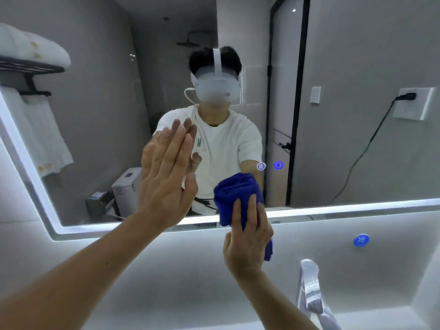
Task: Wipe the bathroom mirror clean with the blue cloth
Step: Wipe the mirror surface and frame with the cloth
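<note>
The person's left hand (166, 172) is pressing flat against the lit mirror (95, 115), fingers straight, holding nothing. The right hand (247, 239) is gripping the bunched blue cloth (235, 194), fingers curled over it, holding it against the mirror's bottom edge above the chrome faucet (309, 287).

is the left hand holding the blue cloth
No, the right hand holds the blue cloth at the mirror's lower edge, while the left hand is flat, fingers straight, holding nothing.
</note>
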A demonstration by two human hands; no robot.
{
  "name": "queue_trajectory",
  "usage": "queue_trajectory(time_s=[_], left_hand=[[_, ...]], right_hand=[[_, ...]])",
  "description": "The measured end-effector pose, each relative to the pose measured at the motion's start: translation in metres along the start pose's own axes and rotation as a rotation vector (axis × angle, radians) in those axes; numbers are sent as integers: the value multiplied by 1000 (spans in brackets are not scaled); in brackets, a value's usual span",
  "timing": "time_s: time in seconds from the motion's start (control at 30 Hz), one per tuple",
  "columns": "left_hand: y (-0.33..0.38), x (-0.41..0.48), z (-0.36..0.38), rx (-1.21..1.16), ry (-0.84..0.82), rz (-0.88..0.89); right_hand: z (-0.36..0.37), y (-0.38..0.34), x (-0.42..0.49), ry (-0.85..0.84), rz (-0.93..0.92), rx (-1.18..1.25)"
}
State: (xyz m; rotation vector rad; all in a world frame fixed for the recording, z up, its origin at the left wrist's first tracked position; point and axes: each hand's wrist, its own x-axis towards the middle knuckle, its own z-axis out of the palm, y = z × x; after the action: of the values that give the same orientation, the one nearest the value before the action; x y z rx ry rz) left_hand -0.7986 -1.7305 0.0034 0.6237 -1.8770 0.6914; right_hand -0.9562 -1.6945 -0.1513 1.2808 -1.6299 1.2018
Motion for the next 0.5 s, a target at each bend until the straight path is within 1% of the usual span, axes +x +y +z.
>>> queue_trajectory(time_s=[0.13, 0.2, 0.23, 0.27, 0.3, 0.4, 0.43, 0.47, 0.5], left_hand=[[-22, -20, -7, 33, -19, -11], [-33, -26, -11, 21, -17, -25], [-39, -29, -14, 16, -13, -35], [-47, -33, -17, 10, -15, -40], [-56, -38, -21, 6, -15, -40], [-86, -53, -37, 13, -3, -56], [-95, -57, -42, 10, -8, -66], [-104, -60, -47, 7, -10, -75], [-112, -62, -51, 9, -4, -83]], right_hand=[[12, -30, -20, -68, -299, -21], [7, -21, -16, -95, -392, -14], [4, -11, -12, -97, -407, -12], [0, 2, -9, -86, -381, -21], [-4, 16, -5, -59, -301, -36], [-10, 34, 5, 30, 117, -63], [-5, 23, 4, 55, 212, -51], [1, 3, 3, 71, 254, -30], [7, -24, 0, 71, 250, -10]])
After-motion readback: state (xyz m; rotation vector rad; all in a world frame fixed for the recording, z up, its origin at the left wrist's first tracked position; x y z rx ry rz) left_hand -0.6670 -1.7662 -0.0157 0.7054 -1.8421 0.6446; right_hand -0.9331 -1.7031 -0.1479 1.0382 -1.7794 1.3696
